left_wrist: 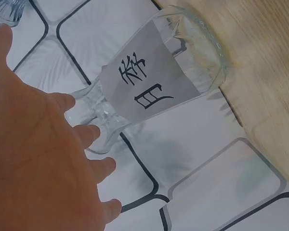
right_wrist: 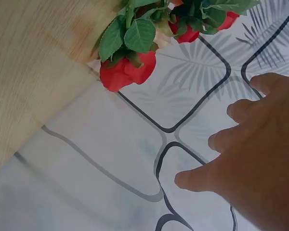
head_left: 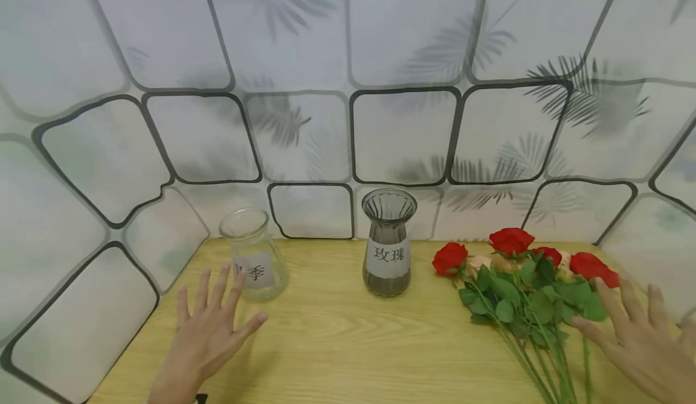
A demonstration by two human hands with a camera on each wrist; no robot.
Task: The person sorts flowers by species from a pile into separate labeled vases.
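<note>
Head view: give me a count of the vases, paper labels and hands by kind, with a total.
Vases: 2 (clear vase, grey vase)
Paper labels: 2 (clear vase's label, grey vase's label)
Hands: 2 (left hand, right hand)
Total: 6

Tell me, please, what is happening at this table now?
Someone's left hand is spread open near a clear vase, and the right hand is spread near red and pale flowers lying on a wooden table. Neither hand grips anything. A grey vase stands between the clear vase and the flowers. Neither vase holds a flower.
</note>
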